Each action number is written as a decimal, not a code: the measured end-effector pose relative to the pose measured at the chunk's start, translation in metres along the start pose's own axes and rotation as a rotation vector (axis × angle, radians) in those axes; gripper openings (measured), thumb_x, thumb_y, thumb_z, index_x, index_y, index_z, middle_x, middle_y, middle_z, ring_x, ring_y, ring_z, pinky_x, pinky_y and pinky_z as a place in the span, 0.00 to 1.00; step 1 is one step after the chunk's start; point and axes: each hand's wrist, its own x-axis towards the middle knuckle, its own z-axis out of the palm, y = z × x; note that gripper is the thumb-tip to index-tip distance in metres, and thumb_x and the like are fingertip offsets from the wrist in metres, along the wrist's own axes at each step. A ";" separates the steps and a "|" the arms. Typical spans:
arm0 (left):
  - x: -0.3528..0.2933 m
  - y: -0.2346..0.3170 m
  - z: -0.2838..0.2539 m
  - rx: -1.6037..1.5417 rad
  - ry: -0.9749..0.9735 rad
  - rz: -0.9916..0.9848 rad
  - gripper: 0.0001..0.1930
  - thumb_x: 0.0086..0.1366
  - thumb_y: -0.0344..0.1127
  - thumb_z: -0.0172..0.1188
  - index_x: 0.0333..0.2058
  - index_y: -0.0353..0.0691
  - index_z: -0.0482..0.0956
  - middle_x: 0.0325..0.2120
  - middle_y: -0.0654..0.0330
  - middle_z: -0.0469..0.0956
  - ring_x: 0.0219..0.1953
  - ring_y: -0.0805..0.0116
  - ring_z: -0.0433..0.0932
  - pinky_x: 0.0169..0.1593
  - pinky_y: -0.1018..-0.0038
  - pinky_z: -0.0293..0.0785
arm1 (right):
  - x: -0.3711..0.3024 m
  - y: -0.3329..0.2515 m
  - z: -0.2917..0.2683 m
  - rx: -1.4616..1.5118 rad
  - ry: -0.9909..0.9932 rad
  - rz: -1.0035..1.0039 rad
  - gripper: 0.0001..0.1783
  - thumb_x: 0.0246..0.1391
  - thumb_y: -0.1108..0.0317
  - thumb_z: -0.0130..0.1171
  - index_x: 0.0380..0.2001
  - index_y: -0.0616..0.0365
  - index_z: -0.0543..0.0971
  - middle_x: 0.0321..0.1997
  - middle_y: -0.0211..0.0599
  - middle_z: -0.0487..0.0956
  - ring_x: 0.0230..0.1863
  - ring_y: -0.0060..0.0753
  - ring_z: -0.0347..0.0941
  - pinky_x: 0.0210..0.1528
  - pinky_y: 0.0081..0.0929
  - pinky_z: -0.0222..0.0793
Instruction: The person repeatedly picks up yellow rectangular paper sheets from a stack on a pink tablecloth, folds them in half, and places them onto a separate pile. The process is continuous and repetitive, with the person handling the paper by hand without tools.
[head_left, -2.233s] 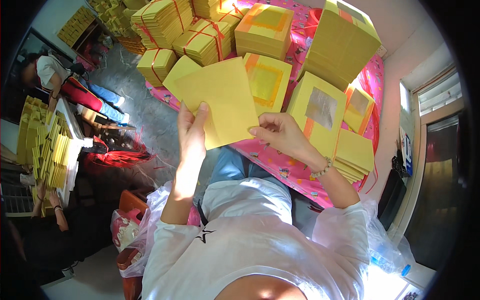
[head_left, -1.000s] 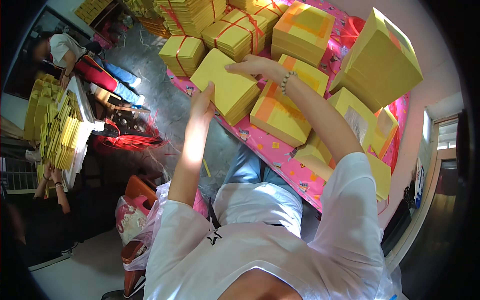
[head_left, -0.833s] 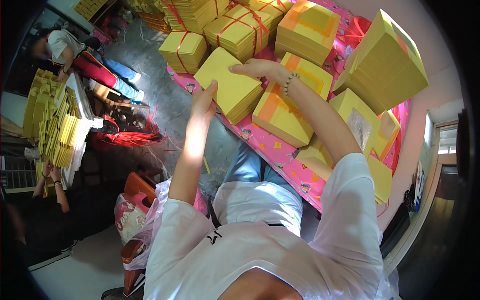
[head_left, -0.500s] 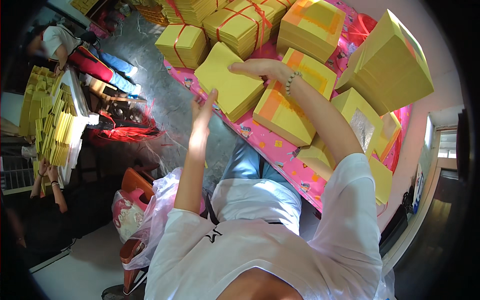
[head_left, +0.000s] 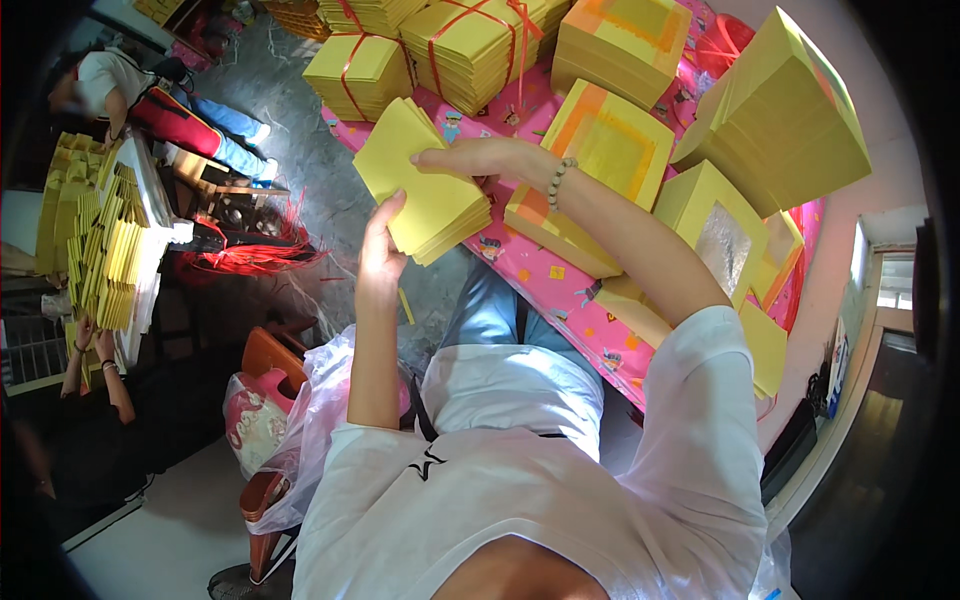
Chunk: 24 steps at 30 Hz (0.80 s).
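Note:
A thick stack of yellow paper (head_left: 415, 185) is held tilted at the left edge of a pink patterned tablecloth (head_left: 545, 290). My left hand (head_left: 383, 238) grips its near left corner, thumb on top and the other fingers hidden behind it. Across the top reaches my right hand (head_left: 480, 160), a beaded bracelet at its wrist, its thumb on the upper face and its fingers around the right side. Just right of the stack lies a yellow block with an orange-bordered top (head_left: 590, 190). Beyond it sits a yellow paper bundle tied with red string (head_left: 358, 75).
More tied bundles (head_left: 470, 50), a tall yellow block (head_left: 780, 125) and a red basket (head_left: 725, 45) crowd the table. At far left, a person (head_left: 115, 85) stands by another table of yellow paper (head_left: 105, 250), where another person's hands (head_left: 95, 345) work. Red strings (head_left: 245, 245) hang nearby.
Both hands have drawn the paper stack left and slightly nearer, off the orange-bordered block's side. It now overhangs the table's left edge more.

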 end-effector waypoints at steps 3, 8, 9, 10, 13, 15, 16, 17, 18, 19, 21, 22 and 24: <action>-0.015 0.006 0.004 -0.069 -0.016 -0.002 0.26 0.58 0.46 0.62 0.50 0.36 0.71 0.44 0.57 0.77 0.46 0.63 0.77 0.51 0.66 0.72 | -0.011 -0.002 0.008 -0.115 0.071 -0.095 0.44 0.53 0.29 0.41 0.53 0.60 0.70 0.44 0.42 0.77 0.41 0.35 0.75 0.41 0.32 0.72; -0.034 0.025 0.016 -0.212 -0.238 -0.054 0.24 0.61 0.46 0.58 0.51 0.35 0.71 0.45 0.54 0.76 0.46 0.59 0.77 0.50 0.61 0.73 | -0.059 -0.004 0.018 -0.069 0.318 -0.326 0.40 0.57 0.33 0.38 0.55 0.59 0.69 0.49 0.38 0.74 0.45 0.33 0.73 0.47 0.31 0.70; -0.039 0.027 0.024 -0.265 -0.312 -0.057 0.24 0.62 0.46 0.57 0.51 0.35 0.71 0.46 0.53 0.76 0.46 0.58 0.77 0.50 0.60 0.73 | -0.066 0.003 0.018 -0.083 0.366 -0.466 0.39 0.58 0.34 0.37 0.55 0.59 0.69 0.50 0.36 0.74 0.46 0.32 0.73 0.47 0.30 0.69; -0.042 0.028 0.033 -0.320 -0.386 -0.062 0.24 0.63 0.46 0.56 0.51 0.34 0.70 0.46 0.52 0.76 0.46 0.58 0.77 0.50 0.59 0.73 | -0.079 0.006 0.015 -0.096 0.396 -0.399 0.37 0.59 0.36 0.39 0.55 0.59 0.69 0.50 0.35 0.74 0.46 0.31 0.73 0.48 0.30 0.69; -0.053 0.027 0.058 -0.428 -0.547 -0.073 0.22 0.64 0.45 0.55 0.51 0.37 0.71 0.48 0.52 0.75 0.47 0.56 0.76 0.53 0.57 0.71 | -0.129 0.010 0.008 -0.086 0.482 -0.305 0.31 0.61 0.43 0.44 0.55 0.58 0.69 0.49 0.33 0.74 0.45 0.26 0.72 0.48 0.27 0.68; -0.054 0.023 0.071 -0.473 -0.607 -0.083 0.21 0.63 0.45 0.55 0.50 0.39 0.74 0.48 0.54 0.76 0.48 0.57 0.76 0.54 0.56 0.70 | -0.161 0.016 0.013 -0.025 0.533 -0.387 0.28 0.60 0.47 0.50 0.55 0.57 0.69 0.47 0.31 0.73 0.43 0.22 0.72 0.47 0.25 0.69; -0.053 0.019 0.076 -0.491 -0.635 -0.091 0.21 0.62 0.45 0.55 0.50 0.39 0.74 0.47 0.54 0.76 0.48 0.57 0.76 0.54 0.56 0.70 | -0.172 0.021 0.016 0.007 0.568 -0.400 0.28 0.59 0.49 0.51 0.55 0.57 0.68 0.46 0.30 0.73 0.42 0.21 0.71 0.46 0.23 0.69; -0.051 0.015 0.081 -0.510 -0.662 -0.099 0.21 0.62 0.45 0.55 0.49 0.39 0.75 0.47 0.55 0.77 0.48 0.57 0.76 0.54 0.56 0.70 | -0.182 0.027 0.019 0.039 0.602 -0.413 0.28 0.58 0.51 0.53 0.56 0.56 0.67 0.44 0.30 0.73 0.41 0.19 0.71 0.45 0.22 0.69; -0.052 0.011 0.090 -0.529 -0.691 -0.112 0.21 0.62 0.45 0.56 0.49 0.39 0.75 0.46 0.55 0.77 0.49 0.57 0.76 0.54 0.56 0.70 | -0.192 0.032 0.023 0.072 0.640 -0.423 0.28 0.58 0.53 0.55 0.57 0.56 0.67 0.43 0.29 0.72 0.40 0.18 0.70 0.44 0.20 0.69; -0.054 0.008 0.099 -0.522 -0.618 -0.145 0.20 0.61 0.44 0.56 0.48 0.38 0.76 0.46 0.55 0.78 0.48 0.57 0.76 0.55 0.56 0.70 | -0.202 0.037 0.030 0.172 0.660 -0.458 0.29 0.56 0.57 0.57 0.58 0.56 0.64 0.40 0.28 0.70 0.37 0.17 0.68 0.42 0.19 0.68; -0.061 0.000 0.118 -0.540 -0.636 -0.203 0.20 0.61 0.43 0.55 0.48 0.38 0.75 0.46 0.54 0.77 0.49 0.56 0.76 0.55 0.56 0.70 | -0.223 0.047 0.045 0.246 0.735 -0.492 0.30 0.56 0.59 0.58 0.58 0.56 0.63 0.40 0.28 0.70 0.37 0.17 0.68 0.40 0.19 0.68; -0.065 -0.005 0.128 -0.550 -0.645 -0.232 0.20 0.62 0.43 0.55 0.48 0.38 0.75 0.46 0.54 0.77 0.49 0.56 0.76 0.55 0.56 0.70 | -0.232 0.052 0.051 0.282 0.771 -0.510 0.30 0.55 0.60 0.59 0.59 0.56 0.63 0.41 0.28 0.70 0.37 0.17 0.68 0.40 0.19 0.68; -0.068 -0.017 0.145 -0.527 -0.666 -0.243 0.20 0.62 0.41 0.54 0.50 0.36 0.74 0.47 0.53 0.77 0.49 0.56 0.76 0.56 0.56 0.69 | -0.241 0.068 0.058 0.352 0.802 -0.549 0.31 0.54 0.61 0.60 0.59 0.55 0.62 0.41 0.27 0.69 0.40 0.18 0.67 0.40 0.18 0.66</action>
